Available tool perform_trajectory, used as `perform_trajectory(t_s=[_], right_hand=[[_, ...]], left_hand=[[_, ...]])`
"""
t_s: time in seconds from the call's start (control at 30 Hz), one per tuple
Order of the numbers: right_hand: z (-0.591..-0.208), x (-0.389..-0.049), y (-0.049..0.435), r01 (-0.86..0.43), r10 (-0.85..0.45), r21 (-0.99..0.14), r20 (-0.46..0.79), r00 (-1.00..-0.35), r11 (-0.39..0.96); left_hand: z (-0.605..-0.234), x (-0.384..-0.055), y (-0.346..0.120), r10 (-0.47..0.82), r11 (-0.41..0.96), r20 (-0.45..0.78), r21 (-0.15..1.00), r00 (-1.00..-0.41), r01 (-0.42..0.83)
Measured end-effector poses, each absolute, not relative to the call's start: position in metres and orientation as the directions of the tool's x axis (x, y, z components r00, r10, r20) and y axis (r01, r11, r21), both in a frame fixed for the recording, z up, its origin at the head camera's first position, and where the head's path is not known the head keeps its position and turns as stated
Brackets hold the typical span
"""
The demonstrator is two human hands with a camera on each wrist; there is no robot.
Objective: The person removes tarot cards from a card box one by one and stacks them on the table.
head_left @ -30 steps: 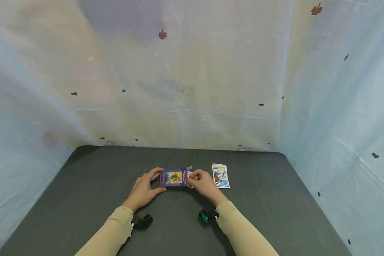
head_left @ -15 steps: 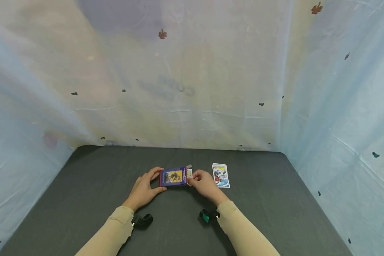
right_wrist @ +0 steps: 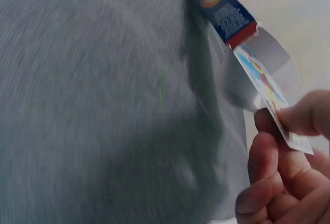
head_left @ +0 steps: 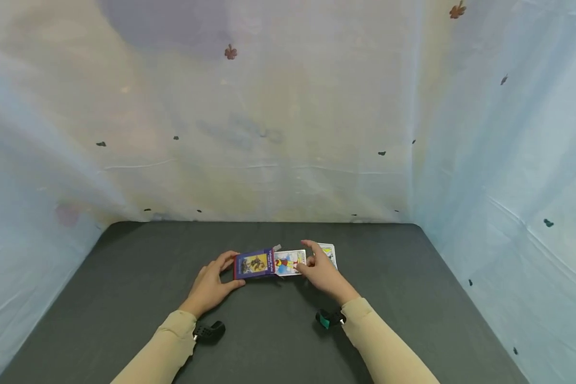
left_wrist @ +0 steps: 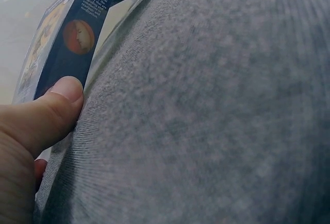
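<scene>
A blue card box (head_left: 254, 264) lies sideways on the dark table, its picture face up and its right end open. My left hand (head_left: 208, 285) grips its left end; in the left wrist view the thumb presses the printed narrow side of the box (left_wrist: 67, 44). Out of the open end sticks an illustrated card (head_left: 287, 262), roughly three-quarters clear of the box. My right hand (head_left: 327, 276) pinches the card's outer end between thumb and fingers, as the right wrist view also shows with the card (right_wrist: 263, 80). Whether more cards lie beneath it I cannot tell.
A stack of cards (head_left: 329, 250) lies on the table behind my right hand, which partly covers it. The dark table (head_left: 173, 240) ends at a pale plastic sheet (head_left: 288, 160) hanging at the back and sides. Each wrist wears a black strap.
My right hand has moved right, drawing the card out of the box; only a small strip of it showed before. The left hand still holds the box. The head view has shifted slightly.
</scene>
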State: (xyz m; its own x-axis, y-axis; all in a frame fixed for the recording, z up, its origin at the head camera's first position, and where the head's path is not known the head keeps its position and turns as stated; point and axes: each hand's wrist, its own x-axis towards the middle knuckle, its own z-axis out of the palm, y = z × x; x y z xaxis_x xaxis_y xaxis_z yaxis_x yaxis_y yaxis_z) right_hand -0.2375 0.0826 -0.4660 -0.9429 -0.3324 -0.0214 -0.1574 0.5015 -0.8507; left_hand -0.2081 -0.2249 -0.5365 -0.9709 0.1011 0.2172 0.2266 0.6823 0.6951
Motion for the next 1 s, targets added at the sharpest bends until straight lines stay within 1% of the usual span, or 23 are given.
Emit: perform_trajectory(t_s=[0.1,0.2,0.37,0.5,0.63,0.77,0.87,1.0], right_hand=[[-0.460,-0.239,0.087,-0.205,-0.365,-0.822,-0.004,-0.931,0.531],[-0.457,-0.239,0.089,-0.228,-0.362,-0.792,0.009,-0.932,0.566],[-0.459,-0.235,0.091,-0.252,-0.369,-0.750,0.011,-0.929,0.612],[-0.459,-0.233,0.098,-0.240,-0.363,-0.754,0.003,-0.932,0.612],[-0.455,-0.235,0.112,-0.187,-0.280,-0.762,0.007,-0.960,0.620],[-0.451,-0.239,0.128,-0.102,-0.178,-0.801,-0.006,-0.984,0.590],[-0.451,-0.240,0.137,-0.046,-0.107,-0.827,-0.017,-0.994,0.560],[-0.457,-0.243,0.143,-0.003,-0.019,-0.830,-0.009,-1.000,0.557]], left_hand=[[-0.535,-0.211,-0.226,0.105,0.678,0.234,0.694,-0.967,0.242],[-0.534,-0.211,-0.227,0.110,0.676,0.240,0.693,-0.965,0.250],[-0.535,-0.207,-0.226,0.112,0.680,0.210,0.696,-0.971,0.229],[-0.534,-0.204,-0.224,0.101,0.685,0.207,0.695,-0.973,0.219],[-0.537,-0.204,-0.223,0.090,0.684,0.210,0.697,-0.974,0.214],[-0.539,-0.204,-0.225,0.088,0.684,0.213,0.697,-0.973,0.215],[-0.538,-0.204,-0.225,0.092,0.685,0.206,0.697,-0.974,0.212],[-0.533,-0.203,-0.222,0.096,0.680,0.190,0.705,-0.977,0.204]])
